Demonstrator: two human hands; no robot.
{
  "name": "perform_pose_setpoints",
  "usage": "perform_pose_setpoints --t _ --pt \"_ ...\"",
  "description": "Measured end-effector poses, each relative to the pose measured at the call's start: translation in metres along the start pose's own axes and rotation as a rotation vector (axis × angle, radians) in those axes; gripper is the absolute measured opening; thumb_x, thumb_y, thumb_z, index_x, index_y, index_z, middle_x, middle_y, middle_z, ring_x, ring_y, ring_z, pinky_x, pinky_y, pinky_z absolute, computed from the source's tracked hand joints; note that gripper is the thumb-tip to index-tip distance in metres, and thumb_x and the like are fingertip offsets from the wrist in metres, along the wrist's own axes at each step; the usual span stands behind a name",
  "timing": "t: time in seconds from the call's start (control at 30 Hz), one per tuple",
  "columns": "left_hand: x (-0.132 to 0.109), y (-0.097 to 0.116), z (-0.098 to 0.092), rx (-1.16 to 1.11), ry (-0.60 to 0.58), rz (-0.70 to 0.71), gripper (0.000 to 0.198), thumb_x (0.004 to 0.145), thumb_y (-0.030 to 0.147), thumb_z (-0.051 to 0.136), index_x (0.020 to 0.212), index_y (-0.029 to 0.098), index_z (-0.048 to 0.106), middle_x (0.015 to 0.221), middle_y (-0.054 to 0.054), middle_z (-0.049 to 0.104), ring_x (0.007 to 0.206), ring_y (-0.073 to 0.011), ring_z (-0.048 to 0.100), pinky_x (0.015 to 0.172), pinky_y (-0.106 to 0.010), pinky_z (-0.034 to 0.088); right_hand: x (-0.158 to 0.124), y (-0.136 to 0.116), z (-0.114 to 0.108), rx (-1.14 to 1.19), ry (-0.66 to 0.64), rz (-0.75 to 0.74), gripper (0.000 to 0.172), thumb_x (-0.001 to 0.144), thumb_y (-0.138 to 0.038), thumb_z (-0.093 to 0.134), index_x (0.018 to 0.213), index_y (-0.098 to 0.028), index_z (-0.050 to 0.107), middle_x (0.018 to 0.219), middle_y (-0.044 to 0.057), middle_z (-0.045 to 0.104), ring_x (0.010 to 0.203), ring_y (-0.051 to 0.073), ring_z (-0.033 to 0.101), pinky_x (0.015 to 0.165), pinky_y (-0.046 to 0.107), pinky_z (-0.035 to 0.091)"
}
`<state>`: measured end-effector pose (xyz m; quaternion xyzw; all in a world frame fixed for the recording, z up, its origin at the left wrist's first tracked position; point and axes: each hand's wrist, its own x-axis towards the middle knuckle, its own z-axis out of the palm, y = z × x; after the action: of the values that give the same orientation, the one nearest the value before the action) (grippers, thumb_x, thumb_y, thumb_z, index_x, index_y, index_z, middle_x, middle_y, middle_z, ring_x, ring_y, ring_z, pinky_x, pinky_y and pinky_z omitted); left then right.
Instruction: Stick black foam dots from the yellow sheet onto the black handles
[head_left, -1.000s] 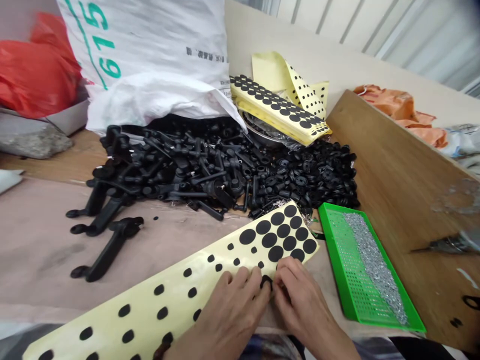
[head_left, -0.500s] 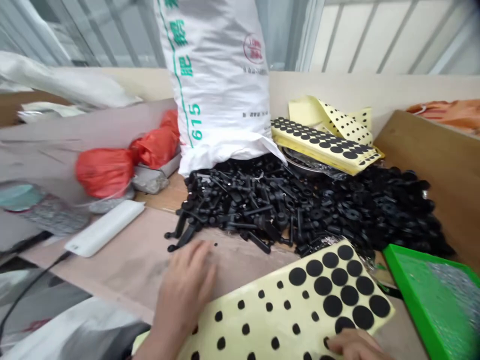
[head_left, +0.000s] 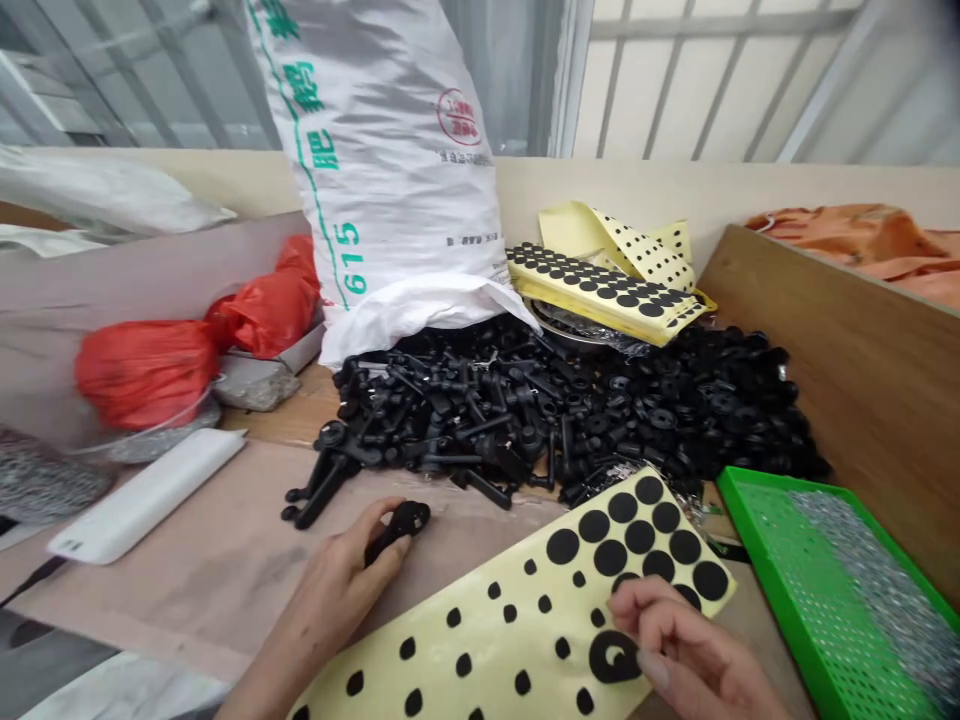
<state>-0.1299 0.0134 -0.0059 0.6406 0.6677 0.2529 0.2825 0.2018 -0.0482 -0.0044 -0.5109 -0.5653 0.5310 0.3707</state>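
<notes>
Bench top, pale board on wood, white woven sack (head_left: 375, 150) upper centre, slumped against a heap of black moulded plastic parts (head_left: 525, 420). Red plastic bags (head_left: 146, 375) sit upper left, green perforated tray (head_left: 832, 590) with silvery metal bits lower right. Yellow backing sheet (head_left: 487, 640) with black rubber dots lies lower centre, angled up toward the heap. Left hand (head_left: 322, 600) is curled shut around a small black moulded part (head_left: 397, 528), left of the sheet. Right hand (head_left: 690, 640) is half curled over the sheet, its edge touching a black rubber ring pad (head_left: 611, 655). Can't tell if it's gripped.
</notes>
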Motion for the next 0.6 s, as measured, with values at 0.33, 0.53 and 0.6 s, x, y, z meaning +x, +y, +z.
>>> perform_pose_setpoints --t 0.33,0.53,0.6 --pt "-0.019 0.083 0.074 -0.761 -0.729 -0.163 0.045 0.074 0.041 0.061 0.113 0.019 0.059 0.082 -0.002 0.067 0.06 -0.0139 0.054 0.061 -0.025 0.042 0.009 -0.012 0.015 0.34 0.101 0.064 0.02 0.074 -0.032 0.068 0.063 -0.02 0.057 0.097 0.006 0.059 0.093 0.021 0.053 0.076 0.026 0.041" --pt "-0.018 0.082 0.079 -0.612 -0.733 -0.13 0.038 0.088 0.036 0.045 0.122 0.024 0.058 0.078 0.001 0.065 0.07 -0.0174 0.058 0.066 -0.026 0.043 0.008 -0.002 0.013 0.359 0.092 0.072 0.015 0.075 -0.025 0.064 0.065 -0.02 0.056 0.097 0.005 0.058 0.091 0.02 0.052 0.074 0.027 0.039" --pt "-0.019 0.085 0.078 -0.601 -0.728 -0.096 0.038 0.088 0.035 0.044 0.121 0.025 0.06 0.075 0.002 0.064 0.07 -0.0174 0.058 0.067 -0.026 0.043 0.009 -0.001 0.013 0.365 0.087 0.07 0.014 0.075 -0.025 0.064 0.064 -0.019 0.057 0.096 0.005 0.058 0.091 0.02 0.052 0.074 0.027 0.039"
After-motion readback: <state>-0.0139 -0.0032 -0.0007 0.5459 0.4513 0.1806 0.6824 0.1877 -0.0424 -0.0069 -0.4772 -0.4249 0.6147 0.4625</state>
